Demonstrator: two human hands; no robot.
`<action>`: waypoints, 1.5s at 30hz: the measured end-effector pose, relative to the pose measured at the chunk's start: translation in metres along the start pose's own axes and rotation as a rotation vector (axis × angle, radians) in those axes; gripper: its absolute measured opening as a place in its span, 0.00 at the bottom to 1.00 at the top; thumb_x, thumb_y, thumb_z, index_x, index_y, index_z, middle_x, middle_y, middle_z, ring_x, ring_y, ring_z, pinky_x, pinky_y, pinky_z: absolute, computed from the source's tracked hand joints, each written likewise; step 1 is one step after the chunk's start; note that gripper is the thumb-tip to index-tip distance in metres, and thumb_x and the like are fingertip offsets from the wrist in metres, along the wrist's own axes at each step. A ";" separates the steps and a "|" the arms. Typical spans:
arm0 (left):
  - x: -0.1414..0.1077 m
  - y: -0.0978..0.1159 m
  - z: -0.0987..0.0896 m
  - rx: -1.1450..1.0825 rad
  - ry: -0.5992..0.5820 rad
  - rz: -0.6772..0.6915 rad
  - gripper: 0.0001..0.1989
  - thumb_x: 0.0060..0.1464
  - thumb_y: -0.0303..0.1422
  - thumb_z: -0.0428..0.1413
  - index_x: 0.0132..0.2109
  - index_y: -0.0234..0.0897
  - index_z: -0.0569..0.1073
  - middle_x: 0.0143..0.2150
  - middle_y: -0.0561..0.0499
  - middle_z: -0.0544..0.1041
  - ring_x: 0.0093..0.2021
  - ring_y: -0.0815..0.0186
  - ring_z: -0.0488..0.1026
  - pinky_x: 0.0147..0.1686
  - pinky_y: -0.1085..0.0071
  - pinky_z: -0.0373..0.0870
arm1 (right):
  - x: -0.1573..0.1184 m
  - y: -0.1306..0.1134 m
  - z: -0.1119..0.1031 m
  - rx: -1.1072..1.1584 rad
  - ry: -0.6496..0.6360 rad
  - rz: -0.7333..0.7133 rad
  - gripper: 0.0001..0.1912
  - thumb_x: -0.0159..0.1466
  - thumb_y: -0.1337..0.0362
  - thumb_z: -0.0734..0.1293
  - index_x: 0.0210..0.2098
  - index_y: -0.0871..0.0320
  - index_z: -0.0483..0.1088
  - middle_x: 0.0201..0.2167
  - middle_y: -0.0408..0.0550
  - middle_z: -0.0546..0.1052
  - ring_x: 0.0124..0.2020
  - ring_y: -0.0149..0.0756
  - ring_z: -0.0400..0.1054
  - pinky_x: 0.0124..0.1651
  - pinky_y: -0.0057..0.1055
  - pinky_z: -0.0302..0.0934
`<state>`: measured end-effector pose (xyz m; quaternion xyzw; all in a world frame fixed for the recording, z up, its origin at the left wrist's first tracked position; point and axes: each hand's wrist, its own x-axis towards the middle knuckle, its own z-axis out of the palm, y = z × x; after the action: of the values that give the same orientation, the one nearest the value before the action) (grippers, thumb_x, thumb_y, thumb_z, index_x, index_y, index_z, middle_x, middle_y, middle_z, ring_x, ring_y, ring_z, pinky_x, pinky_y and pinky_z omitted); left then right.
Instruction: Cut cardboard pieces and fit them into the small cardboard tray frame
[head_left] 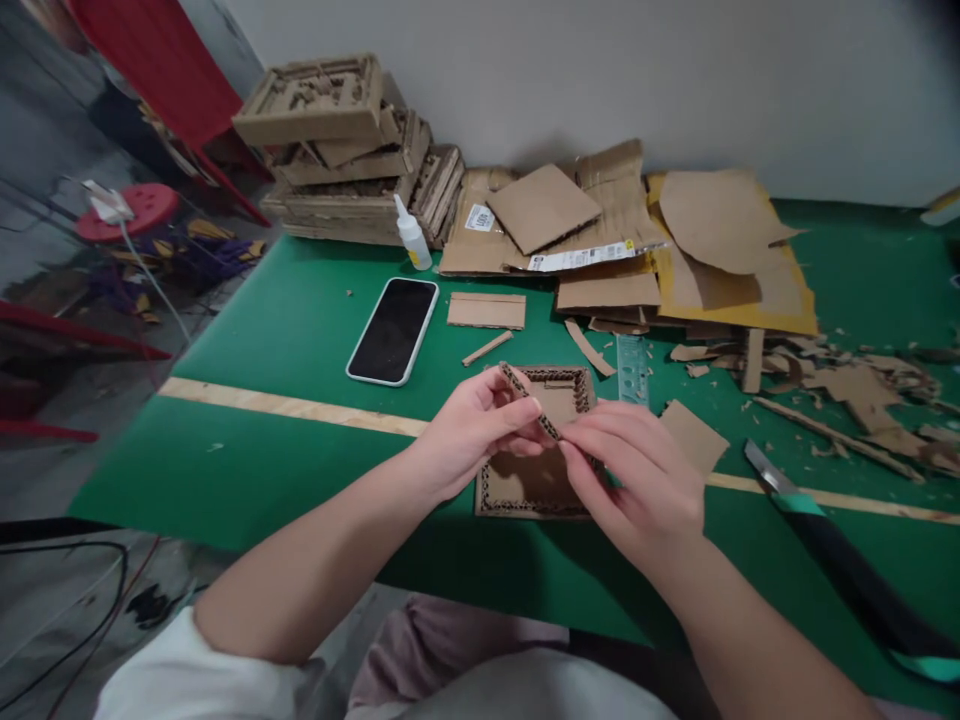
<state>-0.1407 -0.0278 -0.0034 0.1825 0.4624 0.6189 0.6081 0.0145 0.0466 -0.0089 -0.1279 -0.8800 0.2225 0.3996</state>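
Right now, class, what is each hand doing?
Left hand: closed, pinching a cardboard strip.
Right hand: closed, fingertips at the strip's lower end.

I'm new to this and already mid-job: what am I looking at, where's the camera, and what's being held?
There is no machine here: these are a person's bare hands, seen in one picture from a camera worn on their head, looking forward and down.

The left hand grips a small cardboard strip; the right hand's fingertips are at its lower end. Beneath is a shallow cardboard tray.

On the green table lie a phone, a clear ruler and a knife, with cardboard scraps to the right. Farther back are a small bottle and stacked cardboard pieces.
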 end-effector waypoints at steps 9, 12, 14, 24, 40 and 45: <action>-0.002 -0.003 0.001 0.046 -0.040 0.053 0.16 0.43 0.33 0.65 0.30 0.35 0.64 0.23 0.57 0.74 0.24 0.71 0.75 0.23 0.80 0.74 | 0.003 -0.007 0.000 0.109 -0.023 0.089 0.18 0.55 0.73 0.68 0.45 0.55 0.69 0.34 0.46 0.77 0.36 0.32 0.70 0.39 0.33 0.67; -0.003 -0.004 0.001 0.095 -0.061 0.080 0.14 0.44 0.31 0.64 0.32 0.36 0.64 0.23 0.56 0.75 0.24 0.69 0.76 0.23 0.79 0.73 | 0.002 -0.007 -0.001 0.214 -0.046 0.237 0.14 0.57 0.72 0.67 0.41 0.53 0.71 0.33 0.44 0.78 0.34 0.31 0.71 0.38 0.30 0.67; -0.004 -0.004 0.002 0.123 -0.068 0.092 0.13 0.46 0.30 0.63 0.36 0.36 0.66 0.24 0.55 0.76 0.26 0.68 0.77 0.24 0.78 0.74 | 0.002 -0.005 -0.001 0.275 -0.060 0.401 0.10 0.57 0.70 0.67 0.38 0.52 0.74 0.32 0.43 0.78 0.34 0.30 0.72 0.37 0.29 0.68; -0.001 -0.004 -0.003 0.039 -0.067 0.140 0.07 0.47 0.29 0.63 0.35 0.33 0.75 0.32 0.51 0.78 0.28 0.73 0.75 0.31 0.79 0.74 | 0.004 -0.002 -0.006 0.447 -0.037 0.667 0.06 0.58 0.64 0.66 0.34 0.51 0.76 0.32 0.42 0.79 0.34 0.31 0.73 0.37 0.29 0.69; -0.002 -0.003 -0.006 -0.017 -0.042 -0.012 0.12 0.47 0.31 0.63 0.41 0.35 0.76 0.28 0.52 0.78 0.27 0.74 0.76 0.28 0.83 0.74 | 0.004 0.000 -0.005 0.116 0.007 0.070 0.12 0.55 0.76 0.65 0.36 0.57 0.72 0.29 0.47 0.75 0.33 0.33 0.68 0.37 0.36 0.65; -0.003 -0.002 -0.004 0.035 -0.013 -0.016 0.14 0.45 0.32 0.64 0.41 0.34 0.76 0.27 0.52 0.77 0.25 0.74 0.75 0.27 0.83 0.73 | 0.004 0.000 -0.005 0.115 -0.001 0.040 0.12 0.54 0.76 0.66 0.36 0.58 0.72 0.29 0.47 0.75 0.33 0.33 0.68 0.37 0.35 0.65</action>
<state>-0.1423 -0.0323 -0.0061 0.1935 0.4708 0.6047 0.6126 0.0158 0.0498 -0.0037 -0.1221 -0.8633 0.2805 0.4014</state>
